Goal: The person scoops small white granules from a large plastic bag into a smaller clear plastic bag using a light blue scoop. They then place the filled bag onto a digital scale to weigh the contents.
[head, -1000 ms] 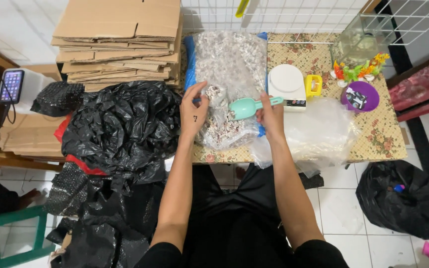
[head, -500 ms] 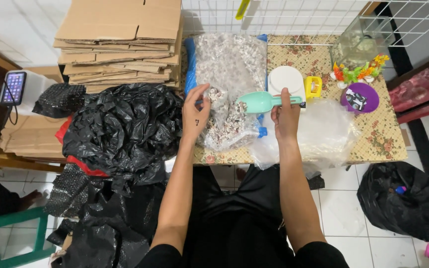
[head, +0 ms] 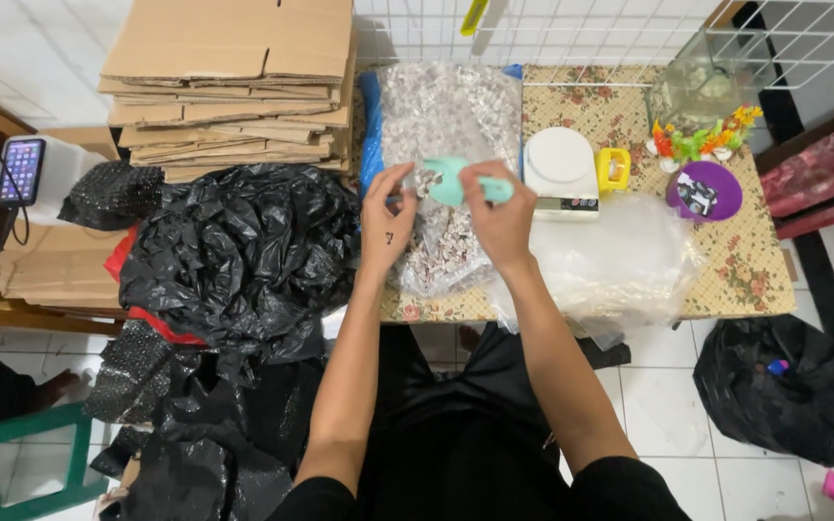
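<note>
My right hand (head: 499, 217) grips a mint-green plastic scoop (head: 451, 181) and holds it over the mouth of a small clear bag (head: 441, 253) filled with small speckled pieces. My left hand (head: 385, 222) pinches the top edge of that small bag, holding it up at its left side. Behind both hands lies a large clear bag (head: 451, 111) of the same pieces, resting on something blue. A white kitchen scale (head: 560, 169) stands just right of the scoop, on the floral tablecloth (head: 620, 111).
Crumpled black plastic bags (head: 238, 251) and a stack of flattened cardboard (head: 234, 87) fill the left. Loose clear plastic (head: 620, 265) lies right of my hands. A yellow item (head: 611, 166), purple bowl (head: 705, 191), glass tank (head: 702, 82) and phone (head: 19, 171) are around.
My right hand swung the scoop left, from beside the scale to over the small bag's mouth. My left hand stayed pinching the bag's top edge.
</note>
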